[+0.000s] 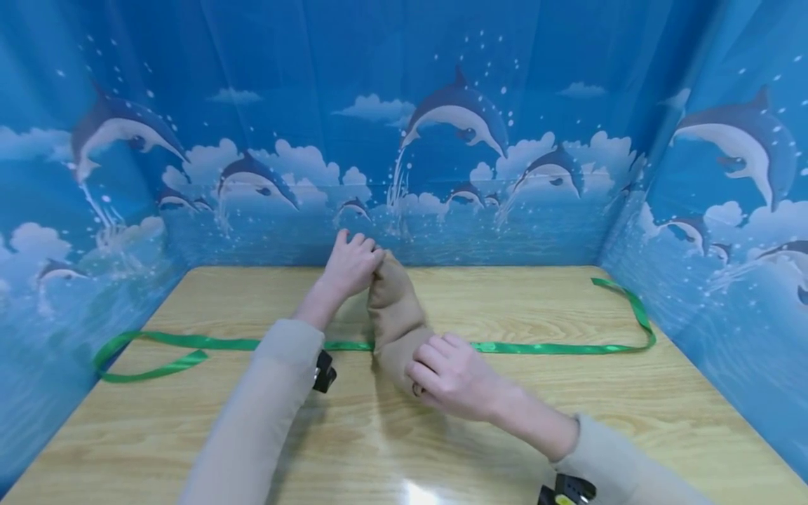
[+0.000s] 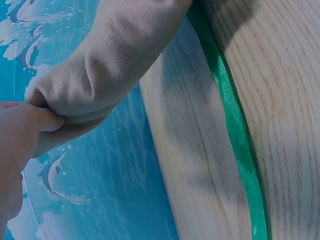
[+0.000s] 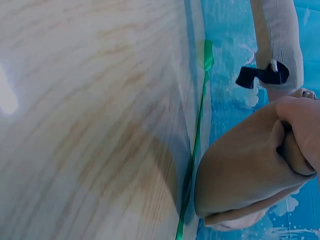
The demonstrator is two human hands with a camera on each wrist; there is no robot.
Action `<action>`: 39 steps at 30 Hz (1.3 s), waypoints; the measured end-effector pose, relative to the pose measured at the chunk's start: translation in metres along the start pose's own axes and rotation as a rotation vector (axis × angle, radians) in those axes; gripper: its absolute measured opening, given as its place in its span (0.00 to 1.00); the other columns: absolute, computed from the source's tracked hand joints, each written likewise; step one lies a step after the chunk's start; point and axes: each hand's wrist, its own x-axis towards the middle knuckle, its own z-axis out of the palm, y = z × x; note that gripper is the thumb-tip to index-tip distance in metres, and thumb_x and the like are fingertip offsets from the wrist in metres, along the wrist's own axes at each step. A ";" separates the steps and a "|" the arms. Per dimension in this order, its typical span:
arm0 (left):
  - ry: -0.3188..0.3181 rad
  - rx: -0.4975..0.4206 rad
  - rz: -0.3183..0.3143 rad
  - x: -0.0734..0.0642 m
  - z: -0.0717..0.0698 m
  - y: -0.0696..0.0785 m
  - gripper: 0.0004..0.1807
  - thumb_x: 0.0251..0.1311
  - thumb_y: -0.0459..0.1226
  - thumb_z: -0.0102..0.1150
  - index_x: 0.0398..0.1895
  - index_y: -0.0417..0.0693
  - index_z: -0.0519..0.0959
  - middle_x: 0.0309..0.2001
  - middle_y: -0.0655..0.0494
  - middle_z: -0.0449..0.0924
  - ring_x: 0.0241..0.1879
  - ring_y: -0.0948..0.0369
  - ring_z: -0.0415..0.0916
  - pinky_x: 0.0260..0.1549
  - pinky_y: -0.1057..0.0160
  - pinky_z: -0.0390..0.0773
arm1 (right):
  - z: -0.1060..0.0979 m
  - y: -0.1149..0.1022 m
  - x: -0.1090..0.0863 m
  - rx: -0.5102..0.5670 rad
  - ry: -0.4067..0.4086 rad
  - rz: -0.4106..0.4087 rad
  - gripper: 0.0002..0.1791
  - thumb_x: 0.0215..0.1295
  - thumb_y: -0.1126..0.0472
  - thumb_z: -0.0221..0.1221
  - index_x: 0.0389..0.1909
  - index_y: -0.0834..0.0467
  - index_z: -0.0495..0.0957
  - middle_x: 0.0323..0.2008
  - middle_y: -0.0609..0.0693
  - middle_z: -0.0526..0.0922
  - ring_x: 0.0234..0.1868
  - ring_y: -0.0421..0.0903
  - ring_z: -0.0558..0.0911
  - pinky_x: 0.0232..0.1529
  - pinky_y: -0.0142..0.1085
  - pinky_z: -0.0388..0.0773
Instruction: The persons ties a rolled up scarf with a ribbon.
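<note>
A brown cloth roll [image 1: 396, 305] is spanning the middle of a green ribbon [image 1: 555, 348], its bent long axis running crosswise to the ribbon, from the near side to the far side; whether the two are touching, the pictures are not showing. Beyond the ribbon, a left hand [image 1: 351, 266] is pinching the roll's far end between thumb and fingers. On the ribbon's near side, a right hand [image 1: 456, 375] is gripping the other end and, in the head view, is appearing closer to the ribbon. A wood-grained counter [image 1: 536, 407] is lying beneath the ribbon; a dolphin-print backdrop [image 1: 303, 56] is hanging beyond it.
</note>
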 end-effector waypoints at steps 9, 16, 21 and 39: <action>0.038 -0.004 0.018 0.003 -0.002 0.007 0.08 0.60 0.34 0.54 0.39 0.49 0.82 0.36 0.50 0.79 0.40 0.51 0.73 0.55 0.43 0.61 | 0.001 -0.013 0.004 0.003 -0.080 -0.003 0.09 0.42 0.63 0.55 0.29 0.55 0.75 0.27 0.47 0.73 0.26 0.44 0.72 0.26 0.33 0.69; 0.104 -0.013 0.032 0.006 -0.003 0.011 0.08 0.60 0.33 0.53 0.37 0.48 0.82 0.34 0.50 0.79 0.38 0.51 0.73 0.54 0.43 0.62 | 0.002 -0.020 0.007 -0.033 -0.148 -0.004 0.12 0.38 0.59 0.60 0.29 0.55 0.74 0.28 0.47 0.72 0.27 0.44 0.72 0.26 0.33 0.69; 0.131 -0.022 0.031 0.005 -0.001 0.013 0.07 0.58 0.33 0.55 0.37 0.48 0.82 0.34 0.50 0.79 0.38 0.51 0.73 0.54 0.43 0.62 | 0.005 -0.024 0.006 -0.050 -0.165 -0.019 0.16 0.37 0.56 0.64 0.30 0.55 0.75 0.27 0.45 0.72 0.26 0.42 0.70 0.27 0.31 0.68; 0.090 -0.058 0.049 0.006 0.010 0.018 0.11 0.58 0.31 0.56 0.43 0.50 0.82 0.38 0.49 0.78 0.41 0.50 0.72 0.55 0.41 0.60 | 0.013 -0.035 0.003 0.010 -0.264 0.049 0.15 0.38 0.56 0.65 0.28 0.54 0.74 0.27 0.45 0.70 0.27 0.42 0.70 0.28 0.32 0.70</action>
